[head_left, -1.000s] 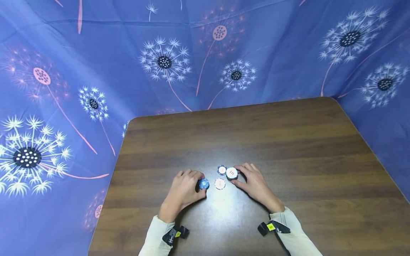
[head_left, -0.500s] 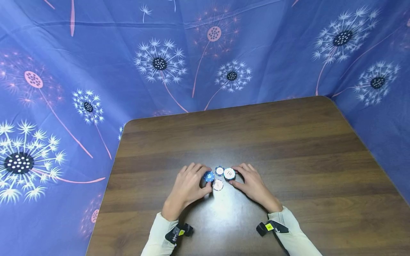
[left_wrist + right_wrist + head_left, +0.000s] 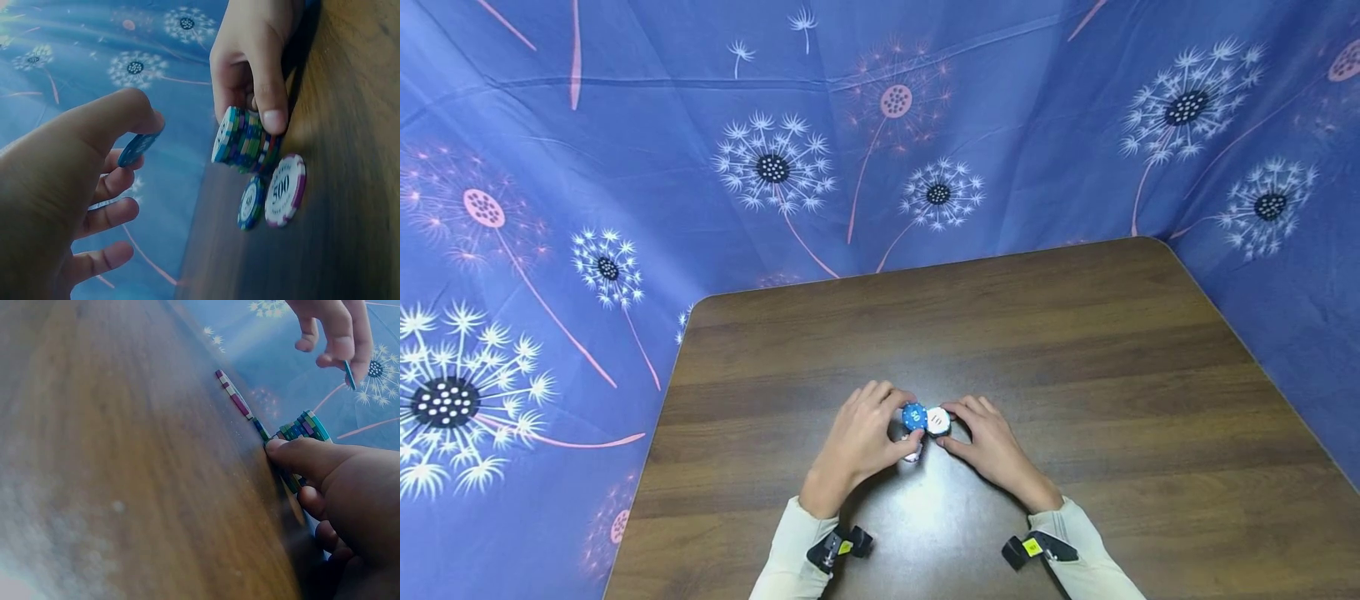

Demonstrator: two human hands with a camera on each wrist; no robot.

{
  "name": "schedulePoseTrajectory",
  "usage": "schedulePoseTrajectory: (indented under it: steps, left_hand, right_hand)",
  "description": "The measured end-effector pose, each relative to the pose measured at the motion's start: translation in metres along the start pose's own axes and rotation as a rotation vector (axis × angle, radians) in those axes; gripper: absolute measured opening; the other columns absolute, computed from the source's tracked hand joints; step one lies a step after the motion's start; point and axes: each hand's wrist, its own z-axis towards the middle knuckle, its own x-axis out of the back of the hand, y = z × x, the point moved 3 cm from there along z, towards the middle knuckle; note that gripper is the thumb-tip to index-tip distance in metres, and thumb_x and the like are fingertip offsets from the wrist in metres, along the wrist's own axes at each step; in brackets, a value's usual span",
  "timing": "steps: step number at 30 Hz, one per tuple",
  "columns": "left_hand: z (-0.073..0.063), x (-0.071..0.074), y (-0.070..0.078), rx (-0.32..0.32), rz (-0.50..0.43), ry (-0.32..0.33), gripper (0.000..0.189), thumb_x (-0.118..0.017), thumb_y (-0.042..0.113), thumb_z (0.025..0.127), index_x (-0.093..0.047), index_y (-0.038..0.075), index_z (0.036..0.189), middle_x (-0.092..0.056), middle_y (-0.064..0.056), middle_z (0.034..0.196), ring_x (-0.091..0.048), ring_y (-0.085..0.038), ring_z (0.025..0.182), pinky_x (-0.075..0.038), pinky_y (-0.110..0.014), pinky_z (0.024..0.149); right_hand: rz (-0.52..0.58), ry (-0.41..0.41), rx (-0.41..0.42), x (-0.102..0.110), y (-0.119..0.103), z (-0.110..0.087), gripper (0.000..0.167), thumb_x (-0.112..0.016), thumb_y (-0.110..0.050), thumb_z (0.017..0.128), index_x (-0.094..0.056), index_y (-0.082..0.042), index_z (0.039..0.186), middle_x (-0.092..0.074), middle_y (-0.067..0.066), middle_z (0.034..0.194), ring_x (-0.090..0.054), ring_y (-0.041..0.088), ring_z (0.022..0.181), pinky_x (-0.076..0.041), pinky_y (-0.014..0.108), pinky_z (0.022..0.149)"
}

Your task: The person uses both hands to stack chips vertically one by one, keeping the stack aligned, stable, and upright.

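Between thumb and fingertip my left hand pinches a single blue poker chip, raised above the table. My right hand grips the lower part of a stack of poker chips with a white-faced chip on top. In the left wrist view the chip stack shows layers of several colours. Flat on the wood beside it lie a white and purple chip marked 500 and a smaller-looking blue and white chip. The head view has the left hand covering part of these two.
The brown wooden table has rounded far corners. A blue cloth with dandelion prints hangs behind it and along its sides. Each wrist wears a black strap with a small camera.
My left hand has carried the blue chip rightward, from beside the loose chips to next to the stack's top. My right hand has stayed on the stack.
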Motion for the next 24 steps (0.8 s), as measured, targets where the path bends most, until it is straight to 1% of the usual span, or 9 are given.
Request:
schedulePoseTrajectory:
  steps: [3,7,11,16,24]
  left_hand:
    - [0.005,-0.004,0.004,-0.021,-0.001,-0.003,0.042,-0.082,0.044,0.084,-0.075,0.019,0.117,-0.069,0.005,0.106,-0.062,-0.016,0.096,-0.054,-0.035,0.085]
    - [0.01,-0.011,0.007,-0.026,-0.009,-0.02,0.043,-0.081,0.046,0.085,-0.076,0.019,0.119,-0.069,0.004,0.108,-0.063,-0.015,0.099,-0.054,-0.035,0.087]
    - [0.012,-0.02,0.009,-0.014,-0.025,-0.055,0.045,-0.081,0.048,0.087,-0.076,0.02,0.121,-0.069,0.005,0.109,-0.062,-0.014,0.099,-0.054,-0.034,0.086]
    - [0.013,-0.031,0.008,0.005,-0.029,-0.104,0.045,-0.081,0.049,0.088,-0.076,0.022,0.124,-0.069,0.005,0.111,-0.062,-0.014,0.103,-0.053,-0.035,0.089]
    - [0.011,-0.039,0.006,0.038,-0.036,-0.132,0.045,-0.08,0.05,0.09,-0.076,0.023,0.126,-0.069,0.007,0.113,-0.062,-0.013,0.102,-0.053,-0.035,0.089]
  right_hand:
    - [0.007,-0.004,-0.006,0.001,0.0,0.0,0.05,-0.09,-0.025,0.082,-0.072,-0.007,0.125,-0.069,0.002,0.11,-0.058,0.022,0.1,-0.048,0.046,0.089]
    - [0.01,-0.03,-0.03,0.002,-0.001,0.0,0.05,-0.089,-0.026,0.084,-0.072,-0.007,0.126,-0.069,0.002,0.113,-0.059,0.022,0.102,-0.049,0.047,0.091]
    - [0.004,-0.041,-0.035,0.001,0.0,0.0,0.05,-0.089,-0.026,0.083,-0.072,-0.008,0.126,-0.069,0.002,0.113,-0.059,0.021,0.102,-0.049,0.047,0.092]
    - [-0.002,-0.03,-0.03,0.001,-0.001,-0.001,0.049,-0.089,-0.024,0.082,-0.072,-0.007,0.124,-0.069,0.002,0.111,-0.059,0.022,0.101,-0.049,0.047,0.091]
    - [-0.013,0.0,-0.013,0.002,-0.001,-0.001,0.047,-0.088,-0.024,0.082,-0.072,-0.007,0.124,-0.068,0.0,0.109,-0.058,0.02,0.1,-0.049,0.045,0.089]
